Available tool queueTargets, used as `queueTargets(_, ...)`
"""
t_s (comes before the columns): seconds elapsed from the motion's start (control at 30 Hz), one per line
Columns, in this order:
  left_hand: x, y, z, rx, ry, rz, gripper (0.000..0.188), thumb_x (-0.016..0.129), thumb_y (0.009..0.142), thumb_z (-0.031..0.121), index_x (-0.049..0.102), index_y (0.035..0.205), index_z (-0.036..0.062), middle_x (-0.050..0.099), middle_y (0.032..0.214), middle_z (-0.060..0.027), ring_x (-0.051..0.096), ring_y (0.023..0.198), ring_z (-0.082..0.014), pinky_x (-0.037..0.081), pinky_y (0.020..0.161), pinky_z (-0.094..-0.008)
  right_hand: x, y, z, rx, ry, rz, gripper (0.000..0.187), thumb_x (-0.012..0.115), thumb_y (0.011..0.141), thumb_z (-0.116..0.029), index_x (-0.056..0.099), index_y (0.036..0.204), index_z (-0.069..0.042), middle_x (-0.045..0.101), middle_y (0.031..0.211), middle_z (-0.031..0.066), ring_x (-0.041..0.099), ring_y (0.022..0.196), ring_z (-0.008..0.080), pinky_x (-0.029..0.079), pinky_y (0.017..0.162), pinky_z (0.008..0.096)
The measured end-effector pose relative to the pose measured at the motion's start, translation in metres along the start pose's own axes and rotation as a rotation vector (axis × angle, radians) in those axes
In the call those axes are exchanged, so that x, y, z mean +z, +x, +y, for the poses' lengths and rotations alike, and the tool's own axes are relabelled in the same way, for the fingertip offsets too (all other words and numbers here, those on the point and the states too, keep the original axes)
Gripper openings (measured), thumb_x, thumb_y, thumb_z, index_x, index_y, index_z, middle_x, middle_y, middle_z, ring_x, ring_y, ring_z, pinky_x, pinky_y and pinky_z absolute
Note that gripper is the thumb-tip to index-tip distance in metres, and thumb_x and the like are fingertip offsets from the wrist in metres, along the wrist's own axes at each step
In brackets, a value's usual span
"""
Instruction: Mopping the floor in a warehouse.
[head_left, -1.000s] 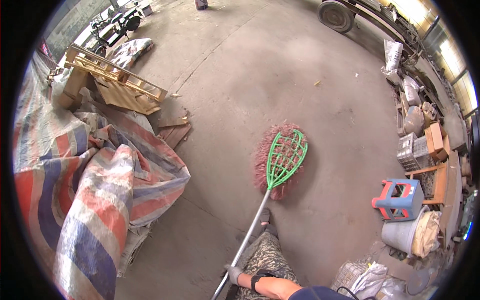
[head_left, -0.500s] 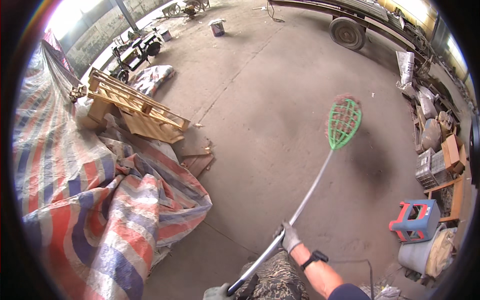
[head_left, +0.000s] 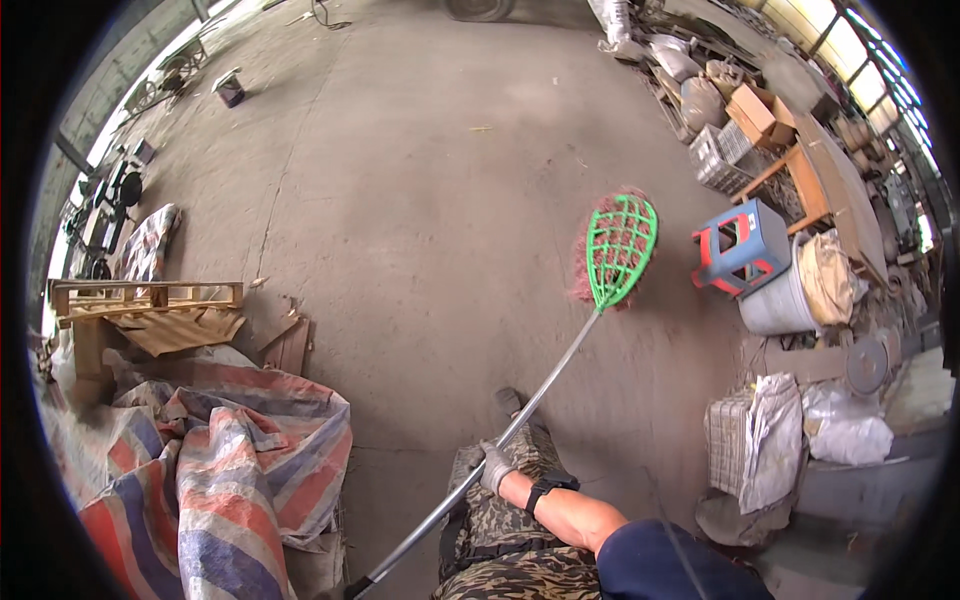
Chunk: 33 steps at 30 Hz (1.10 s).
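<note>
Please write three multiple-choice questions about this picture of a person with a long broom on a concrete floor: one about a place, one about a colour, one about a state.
1. Where is the blue and red stool relative to the broom head?
A. To its right
B. To its left
C. Under it

2. What colour is the plastic frame of the broom head?
A. Yellow
B. Green
C. White

3. What is the right hand doing?
A. Hanging free
B. Resting on the striped tarp
C. Gripping the metal handle in a grey glove

Answers:
1. A, the stool stands to the right of the broom head, next to a grey metal tub.
2. B, the lattice frame is bright green with reddish bristles behind it.
3. C, the gloved fingers wrap around the handle; the left hand is not visible.
</note>
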<state>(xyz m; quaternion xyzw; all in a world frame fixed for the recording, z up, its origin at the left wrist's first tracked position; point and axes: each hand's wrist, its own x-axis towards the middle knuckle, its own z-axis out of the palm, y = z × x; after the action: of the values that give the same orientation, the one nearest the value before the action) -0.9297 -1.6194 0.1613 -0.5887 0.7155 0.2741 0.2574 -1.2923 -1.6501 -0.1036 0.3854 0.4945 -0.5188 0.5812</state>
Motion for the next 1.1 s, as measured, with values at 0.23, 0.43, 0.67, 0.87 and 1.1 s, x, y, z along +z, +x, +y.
queueTargets(0.23,-0.091,0.051,0.018,0.284,0.345,0.324,0.024,0.059,0.073,0.031,0.059,0.083,0.0096,0.06,0.078,-0.0182,0.058,0.07,-0.0346,0.045,0.064,-0.0437,0.001,0.003,0.001,0.083,0.225,0.02,0.033,0.046,0.087,-0.032,0.04,0.061,-0.013,0.039,0.048,0.0035,0.041,0.041,0.0211,0.044,0.052,0.0437)
queueTargets(0.43,-0.138,0.095,0.054,0.317,0.45,0.383,0.025,0.059,0.073,0.032,0.059,0.083,0.0094,0.06,0.074,-0.018,0.058,0.067,-0.0345,0.045,0.062,-0.0435,0.006,0.031,-0.016,0.111,0.315,0.059,0.03,0.046,0.088,-0.029,0.039,0.064,-0.012,0.037,0.048,0.0032,0.039,0.041,0.0206,0.044,0.052,0.043)
queueTargets(0.67,-0.134,0.088,0.083,-0.116,0.254,0.149,0.026,0.06,0.073,0.033,0.059,0.082,0.0092,0.059,0.069,-0.0178,0.058,0.063,-0.0344,0.045,0.059,-0.0432,0.067,0.048,-0.041,0.259,0.134,0.202,0.015,0.045,0.087,-0.019,0.043,0.074,-0.011,0.04,0.055,0.0027,0.038,0.044,0.0169,0.044,0.05,0.0411)
queueTargets(0.87,-0.127,0.113,0.176,-0.35,0.089,0.001,0.028,0.061,0.072,0.035,0.059,0.081,0.009,0.059,0.064,-0.0169,0.057,0.059,-0.0343,0.045,0.055,-0.0425,0.175,0.104,-0.111,0.212,-0.265,-0.021,0.026,0.041,0.08,-0.026,0.039,0.06,-0.01,0.036,0.045,0.0062,0.036,0.036,0.0201,0.036,0.036,0.0362)
queueTargets(1.1,-0.165,0.256,0.316,-0.172,0.031,0.172,0.028,0.067,0.063,0.032,0.052,0.069,0.0089,0.055,0.055,-0.013,0.056,0.054,-0.0325,0.044,0.052,-0.0422,0.308,0.128,-0.292,-0.264,-0.353,-0.218,0.031,0.051,0.081,-0.031,0.044,0.057,-0.011,0.045,0.046,0.0038,0.041,0.033,0.0173,0.034,0.033,0.0321)
